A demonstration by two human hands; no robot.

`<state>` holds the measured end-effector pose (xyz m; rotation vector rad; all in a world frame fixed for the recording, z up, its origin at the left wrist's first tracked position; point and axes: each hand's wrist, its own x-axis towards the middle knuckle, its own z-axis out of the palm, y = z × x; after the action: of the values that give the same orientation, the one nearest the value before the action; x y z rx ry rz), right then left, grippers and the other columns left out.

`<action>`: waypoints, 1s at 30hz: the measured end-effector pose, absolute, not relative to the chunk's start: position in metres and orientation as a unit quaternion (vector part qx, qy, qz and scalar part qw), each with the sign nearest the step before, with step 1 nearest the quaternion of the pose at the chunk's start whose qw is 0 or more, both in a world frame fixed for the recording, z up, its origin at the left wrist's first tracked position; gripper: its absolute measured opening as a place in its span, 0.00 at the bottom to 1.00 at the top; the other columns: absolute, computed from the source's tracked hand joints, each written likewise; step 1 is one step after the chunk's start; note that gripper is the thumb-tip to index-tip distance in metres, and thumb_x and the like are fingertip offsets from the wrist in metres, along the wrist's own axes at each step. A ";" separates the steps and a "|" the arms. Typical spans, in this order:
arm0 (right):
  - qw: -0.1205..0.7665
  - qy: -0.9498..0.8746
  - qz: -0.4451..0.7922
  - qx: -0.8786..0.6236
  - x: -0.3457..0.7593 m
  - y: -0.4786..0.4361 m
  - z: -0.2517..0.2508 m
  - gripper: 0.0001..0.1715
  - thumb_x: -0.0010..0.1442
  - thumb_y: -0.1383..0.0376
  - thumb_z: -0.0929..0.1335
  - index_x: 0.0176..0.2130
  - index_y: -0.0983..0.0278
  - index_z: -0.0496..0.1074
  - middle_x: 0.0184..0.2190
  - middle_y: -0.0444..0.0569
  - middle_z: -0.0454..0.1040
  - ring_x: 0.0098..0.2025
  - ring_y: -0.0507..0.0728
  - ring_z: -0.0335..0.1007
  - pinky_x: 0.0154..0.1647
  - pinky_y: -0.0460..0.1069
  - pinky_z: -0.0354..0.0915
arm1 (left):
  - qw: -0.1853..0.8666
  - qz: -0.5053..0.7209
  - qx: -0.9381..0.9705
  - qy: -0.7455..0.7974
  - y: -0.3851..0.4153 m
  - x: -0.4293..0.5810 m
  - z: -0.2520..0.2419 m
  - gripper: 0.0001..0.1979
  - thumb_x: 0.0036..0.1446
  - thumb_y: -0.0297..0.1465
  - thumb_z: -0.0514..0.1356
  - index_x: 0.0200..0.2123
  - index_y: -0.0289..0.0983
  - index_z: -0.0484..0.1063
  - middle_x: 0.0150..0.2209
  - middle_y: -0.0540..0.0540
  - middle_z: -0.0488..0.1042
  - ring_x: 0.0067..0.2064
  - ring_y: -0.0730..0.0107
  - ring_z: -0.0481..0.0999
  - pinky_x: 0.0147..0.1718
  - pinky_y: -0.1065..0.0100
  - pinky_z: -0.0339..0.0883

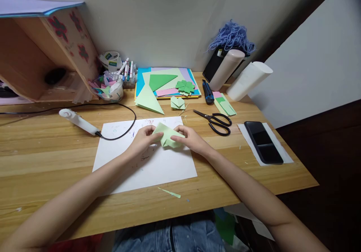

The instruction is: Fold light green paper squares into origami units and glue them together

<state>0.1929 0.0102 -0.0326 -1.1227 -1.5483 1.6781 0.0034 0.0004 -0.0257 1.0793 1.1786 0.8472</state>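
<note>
Between my two hands is a folded piece of light green paper (pixel 168 135), held just over a white sheet (pixel 163 169) with small ink marks. My left hand (pixel 144 136) pinches its left side, thumb on top and fingers behind. On the right side, my right hand (pixel 189 136) grips it the same way. A pointed flap sticks out along the paper's lower edge. Just behind it lies a small folded light green paper piece (pixel 177 103). Black-handled scissors (pixel 216 121) rest to the right of my right hand.
Colored papers (pixel 141 80) with a green paper clover (pixel 185 86) lie at the back. A corded white glue gun (pixel 79 122) is on the left, a phone (pixel 263 142) on the right. A utility knife (pixel 208 92) lies near two white cylinders. A paper strip (pixel 169 192) lies in front.
</note>
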 end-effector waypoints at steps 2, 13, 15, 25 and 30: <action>0.271 -0.558 0.675 -0.399 0.196 0.013 -0.034 0.19 0.48 0.58 0.70 0.37 0.67 0.67 0.30 0.48 0.72 0.31 0.52 0.68 0.29 0.46 0.63 | 0.622 0.409 0.421 0.518 0.002 0.003 -0.026 0.11 0.44 0.35 0.61 0.27 0.33 0.67 0.22 0.52 0.66 0.22 0.79 0.63 0.21 0.75 0.54; 0.444 -0.480 0.592 -0.471 0.189 0.013 -0.042 0.14 0.47 0.58 0.70 0.28 0.65 0.65 0.24 0.42 0.69 0.25 0.49 0.65 0.28 0.44 0.64 | 0.654 0.321 0.464 0.504 -0.006 0.009 -0.021 0.17 0.44 0.37 0.62 0.36 0.31 0.73 0.30 0.43 0.76 0.29 0.69 0.72 0.28 0.70 0.62; 0.442 -0.475 0.604 -0.462 0.185 0.010 -0.043 0.15 0.49 0.57 0.69 0.33 0.65 0.66 0.25 0.44 0.71 0.27 0.51 0.68 0.30 0.46 0.66 | 0.658 0.318 0.458 0.506 -0.007 0.009 -0.021 0.17 0.46 0.39 0.61 0.35 0.31 0.73 0.30 0.43 0.76 0.30 0.67 0.73 0.30 0.69 0.63; 0.414 -0.718 0.334 -0.449 0.190 0.003 -0.040 0.16 0.58 0.65 0.63 0.45 0.57 0.71 0.45 0.46 0.73 0.44 0.56 0.70 0.47 0.53 0.65 | 0.690 0.341 0.425 0.476 -0.007 0.012 -0.023 0.16 0.47 0.40 0.61 0.32 0.32 0.74 0.31 0.43 0.76 0.33 0.68 0.74 0.36 0.68 0.65; 0.343 -0.828 0.200 -0.395 0.199 0.006 -0.039 0.18 0.59 0.69 0.61 0.49 0.58 0.69 0.43 0.46 0.74 0.44 0.54 0.69 0.45 0.49 0.64 | 0.678 0.341 0.430 0.489 -0.008 0.011 -0.022 0.15 0.46 0.40 0.61 0.31 0.33 0.73 0.30 0.45 0.75 0.30 0.71 0.73 0.31 0.71 0.64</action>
<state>0.1986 0.0063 -0.0394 -1.0266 -2.1528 0.5201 0.0107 -0.0076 -0.0219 0.9668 1.0981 0.7668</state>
